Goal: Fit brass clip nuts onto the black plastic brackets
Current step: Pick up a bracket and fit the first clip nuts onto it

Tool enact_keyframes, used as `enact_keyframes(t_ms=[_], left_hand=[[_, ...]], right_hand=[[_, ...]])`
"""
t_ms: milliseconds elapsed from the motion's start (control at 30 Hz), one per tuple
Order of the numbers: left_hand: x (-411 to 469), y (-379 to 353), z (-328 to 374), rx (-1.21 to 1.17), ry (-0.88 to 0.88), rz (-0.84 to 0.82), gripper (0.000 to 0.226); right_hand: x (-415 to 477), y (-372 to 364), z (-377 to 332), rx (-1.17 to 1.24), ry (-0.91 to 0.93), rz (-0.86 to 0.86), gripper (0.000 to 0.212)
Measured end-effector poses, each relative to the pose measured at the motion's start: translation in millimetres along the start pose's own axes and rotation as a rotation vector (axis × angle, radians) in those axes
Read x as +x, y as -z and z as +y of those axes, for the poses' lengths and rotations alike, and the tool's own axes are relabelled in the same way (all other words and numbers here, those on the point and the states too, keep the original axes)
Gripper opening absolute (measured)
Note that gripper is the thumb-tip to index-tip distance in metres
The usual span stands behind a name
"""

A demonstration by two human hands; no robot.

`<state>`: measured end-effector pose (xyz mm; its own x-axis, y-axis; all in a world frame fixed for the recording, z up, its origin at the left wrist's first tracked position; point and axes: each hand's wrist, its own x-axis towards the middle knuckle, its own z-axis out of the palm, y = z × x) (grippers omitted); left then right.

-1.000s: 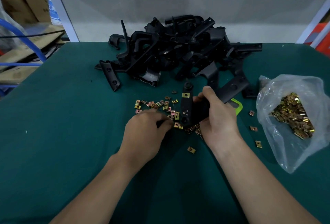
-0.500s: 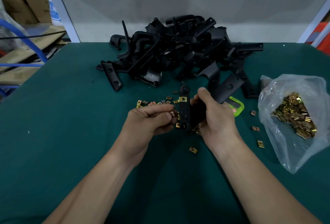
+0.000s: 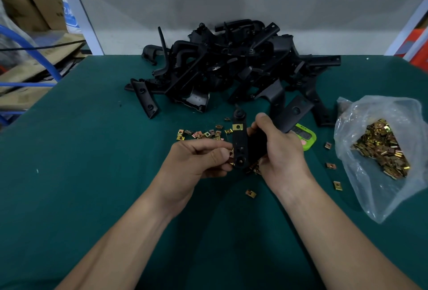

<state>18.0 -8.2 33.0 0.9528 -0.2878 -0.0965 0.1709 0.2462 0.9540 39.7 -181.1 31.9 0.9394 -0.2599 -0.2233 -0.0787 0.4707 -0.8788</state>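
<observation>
My right hand [image 3: 281, 150] grips a black plastic bracket [image 3: 239, 141] held upright above the table. One brass clip nut [image 3: 237, 127] sits on the bracket's upper part. My left hand [image 3: 196, 162] pinches another brass clip nut [image 3: 231, 153] against the bracket's lower left edge; most of that nut is hidden by my fingers. Several loose clip nuts [image 3: 203, 133] lie on the green mat behind my hands.
A big heap of black brackets [image 3: 231, 69] fills the back of the green table [image 3: 92, 174]. At the right a clear plastic bag [image 3: 379, 150] holds many clip nuts. A green device [image 3: 305, 137] lies behind my right hand. Stray nuts [image 3: 250, 193] dot the mat.
My left hand rose from the loose nuts on the mat with one nut and brought it to the bracket's lower edge. My right hand lifted the bracket slightly.
</observation>
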Motion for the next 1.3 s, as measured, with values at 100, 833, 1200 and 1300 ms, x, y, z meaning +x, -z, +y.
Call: enact_keyframes(t_ms=[100,833,1200,1300], left_hand=[[0.3,1.5,-0.9,-0.013,-0.024,-0.023,0.03],[2.6,-0.8,-2.9,0.266,0.027,0.191,0.023],[3.0,-4.5,-11.9,0.416,-0.126,0.26,0.011],[0.1,-5.7,-13.2,0.569,-0.209,0.317,0.019]], right_hand=[[-1.8,-1.0,0.3,-0.011,0.004,0.005,0.038],[-1.3,-2.7,4.2,-0.099,0.074,0.022,0.03],[0.9,-0.6,6.5,-0.165,0.147,0.041,0.029],[1.8,-0.7,10.5,-0.225,0.194,0.023,0.033]])
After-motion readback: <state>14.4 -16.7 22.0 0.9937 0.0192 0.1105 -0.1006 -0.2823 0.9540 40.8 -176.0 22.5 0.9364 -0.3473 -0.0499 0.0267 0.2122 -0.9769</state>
